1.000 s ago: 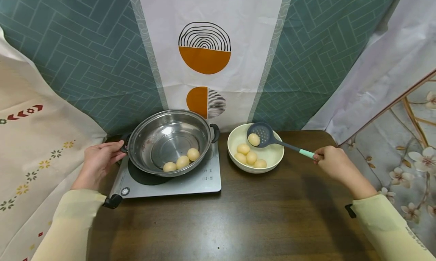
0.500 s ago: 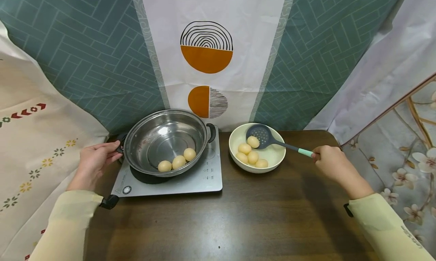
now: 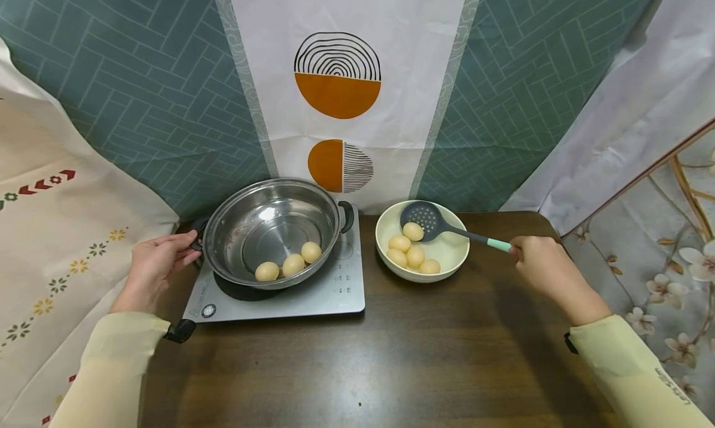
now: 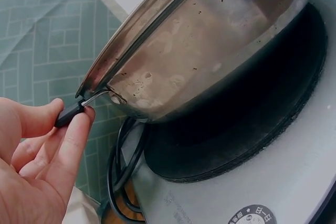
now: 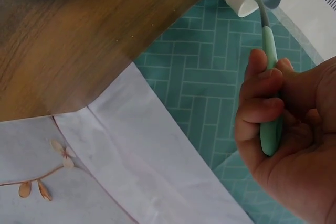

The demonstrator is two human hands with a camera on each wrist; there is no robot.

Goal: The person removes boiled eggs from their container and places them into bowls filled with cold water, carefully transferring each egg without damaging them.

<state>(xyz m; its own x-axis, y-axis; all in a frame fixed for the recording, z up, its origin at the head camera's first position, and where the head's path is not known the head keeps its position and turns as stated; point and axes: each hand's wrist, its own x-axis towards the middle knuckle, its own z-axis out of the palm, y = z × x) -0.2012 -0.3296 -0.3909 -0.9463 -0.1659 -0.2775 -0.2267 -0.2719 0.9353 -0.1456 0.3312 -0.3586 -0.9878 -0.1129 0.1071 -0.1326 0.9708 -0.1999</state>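
Observation:
A steel pot (image 3: 223, 254) with black side handles stands over an induction cooker (image 3: 324, 298). Three pale yellow, egg-shaped balls (image 3: 293, 265) lie along its near inner side. My left hand (image 3: 153, 263) pinches the pot's left handle (image 4: 69, 114) between thumb and fingers. Right of the cooker is a cream bowl (image 3: 458, 254) with several similar balls (image 3: 415, 256) inside. My right hand (image 3: 542, 263) grips the mint-green handle (image 5: 270, 51) of a grey skimmer (image 3: 429, 220), fingers curled round it. The skimmer's perforated head is within the bowl, with one ball (image 3: 413, 231) on it.
The brown wooden table (image 3: 357, 366) extends in front of the cooker and bowl. A patterned cloth backdrop (image 3: 218, 105) rises right behind them. Black cable (image 4: 113, 171) loops beside the cooker, under the pot's left handle. Hanging cloths flank both sides.
The pot has slid slightly left over the cooker with my left hand, and the balls in it have shifted a little. The skimmer has moved slightly left in the bowl, carrying its ball.

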